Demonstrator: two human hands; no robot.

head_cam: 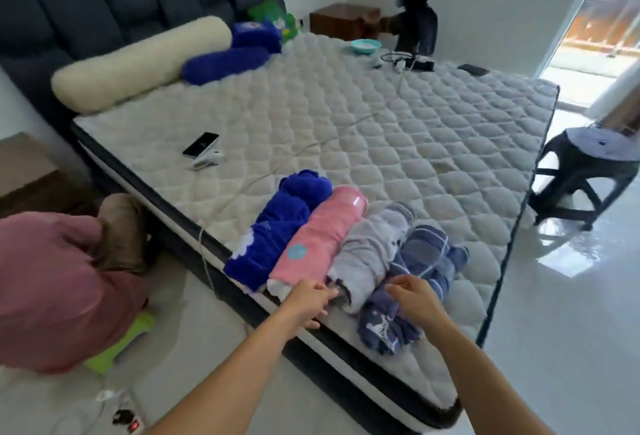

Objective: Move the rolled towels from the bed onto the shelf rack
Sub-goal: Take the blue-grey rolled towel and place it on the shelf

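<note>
1. Head view: four rolled towels lie side by side at the bed (346,129) edge: blue (277,226), pink (318,240), grey (370,251), navy (415,282).
2. Left hand (308,299), fingers loosely curled, reaches the pink towel's end; right hand (415,299), relaxed, hovers over the navy towel, holding nothing.

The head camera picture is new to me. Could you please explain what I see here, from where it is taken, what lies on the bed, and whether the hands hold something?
No machine here: a person wears one camera on the head, looking down over their own arms. On the bed four rolled towels lie side by side near the edge: blue towel, pink towel, grey towel, dark checked towel. The left hand reaches toward the near ends of the pink and grey towels; the right hand hovers above the checked one. Neither clearly grips anything yet. A phone also lies on the bed. No shelf rack is visible.
</note>
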